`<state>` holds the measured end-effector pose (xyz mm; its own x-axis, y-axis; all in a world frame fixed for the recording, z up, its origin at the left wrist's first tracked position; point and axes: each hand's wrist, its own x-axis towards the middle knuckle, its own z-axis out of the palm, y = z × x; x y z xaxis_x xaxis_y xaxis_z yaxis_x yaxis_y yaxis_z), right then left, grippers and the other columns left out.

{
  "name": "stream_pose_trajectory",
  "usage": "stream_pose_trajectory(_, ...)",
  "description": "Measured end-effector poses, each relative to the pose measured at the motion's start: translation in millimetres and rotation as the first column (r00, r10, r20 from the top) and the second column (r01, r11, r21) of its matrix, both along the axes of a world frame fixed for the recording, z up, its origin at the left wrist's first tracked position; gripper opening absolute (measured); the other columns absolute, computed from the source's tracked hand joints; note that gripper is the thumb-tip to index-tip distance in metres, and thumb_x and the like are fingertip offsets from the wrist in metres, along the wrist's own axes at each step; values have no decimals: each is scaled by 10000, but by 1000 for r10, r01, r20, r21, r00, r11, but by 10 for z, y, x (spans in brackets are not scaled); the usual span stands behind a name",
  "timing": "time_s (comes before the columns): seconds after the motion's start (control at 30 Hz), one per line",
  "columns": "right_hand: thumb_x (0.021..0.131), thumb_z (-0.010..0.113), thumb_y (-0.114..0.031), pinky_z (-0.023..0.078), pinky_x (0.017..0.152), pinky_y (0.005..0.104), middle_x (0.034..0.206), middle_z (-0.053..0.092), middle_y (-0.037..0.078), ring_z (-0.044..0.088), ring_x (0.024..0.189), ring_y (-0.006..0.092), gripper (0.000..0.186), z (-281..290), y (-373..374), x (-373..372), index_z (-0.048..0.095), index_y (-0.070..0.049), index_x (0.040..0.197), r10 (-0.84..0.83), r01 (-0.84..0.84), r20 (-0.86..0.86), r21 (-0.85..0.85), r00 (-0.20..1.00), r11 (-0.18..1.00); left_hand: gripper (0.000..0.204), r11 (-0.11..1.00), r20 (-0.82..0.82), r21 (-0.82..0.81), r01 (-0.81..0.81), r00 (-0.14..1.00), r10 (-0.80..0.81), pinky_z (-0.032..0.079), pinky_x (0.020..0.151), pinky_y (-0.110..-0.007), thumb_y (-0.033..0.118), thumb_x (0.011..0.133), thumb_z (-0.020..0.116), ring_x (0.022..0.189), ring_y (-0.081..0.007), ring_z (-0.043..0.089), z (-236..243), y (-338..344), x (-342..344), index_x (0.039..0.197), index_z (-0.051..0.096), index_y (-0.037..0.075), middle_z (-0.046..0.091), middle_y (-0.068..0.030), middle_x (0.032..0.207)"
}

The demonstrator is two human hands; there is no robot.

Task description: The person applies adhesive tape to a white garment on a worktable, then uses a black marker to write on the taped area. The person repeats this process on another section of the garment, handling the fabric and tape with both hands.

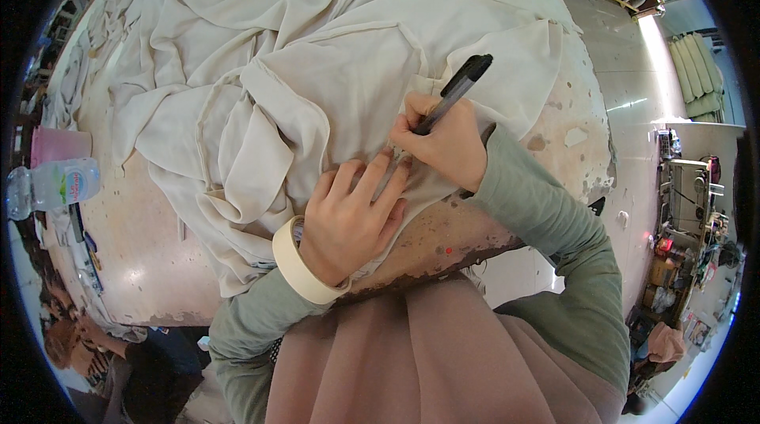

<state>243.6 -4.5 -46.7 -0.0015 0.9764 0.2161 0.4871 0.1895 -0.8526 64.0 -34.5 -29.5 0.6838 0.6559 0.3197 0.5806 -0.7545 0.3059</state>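
Cream fabric (364, 83) lies in loose folds over a worn table. My right hand (445, 139) is closed around a black marker pen (459, 91), which tilts with its upper end away to the right. The pen's tip is hidden behind my fingers, close to the cloth. Flat on the fabric just left of it rests my left hand (352, 214), fingers stretched out, with the fingertips close to my right hand. A roll of cream tape (309, 272) sits around my left wrist like a bracelet.
At the left table edge are a clear plastic bottle (54, 188) on its side and a pink container (62, 144). Slim dark tools (83, 238) lie nearby. Another person's arm (99, 337) shows at the lower left. Cluttered shelves (681, 226) stand across the floor at right.
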Motion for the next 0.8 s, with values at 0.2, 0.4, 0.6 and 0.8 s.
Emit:
stream_pose_trajectory(0.2,757,651,-67,339,442,292,499,398,61,329,471,118,248,-13,17,-4,448,-1,629,40,-41,30,36,999,999,371,1000,-12,7,-4,1000,4,479,796,-371,203,748,696,946,-257,568,2,-3,-3,1098,635,97,586,-76,1144)
stream_pose_trajectory(0.4,753,649,-65,342,440,296,501,393,76,324,472,123,241,-4,12,-7,449,-1,634,34,-34,33,21,999,999,377,1000,0,4,-5,1000,5,481,788,-371,195,741,698,941,-256,567,-8,0,-1,1101,638,101,585,-72,1137)
stream_pose_trajectory(0.6,753,646,-63,351,443,295,505,397,80,335,474,117,240,-23,27,-22,442,-1,642,26,-26,9,64,1000,998,387,1000,-5,8,-9,1000,9,482,782,-369,196,733,700,936,-254,566,-8,2,4,1106,639,113,585,-66,1126)
stream_pose_trajectory(0.8,748,647,-54,364,451,300,513,417,86,361,467,135,218,14,15,-12,455,-2,659,18,-21,49,72,999,997,383,1000,-3,3,-8,1000,8,482,786,-372,199,733,698,935,-252,566,-1,2,-1,1102,639,117,585,-64,1113)
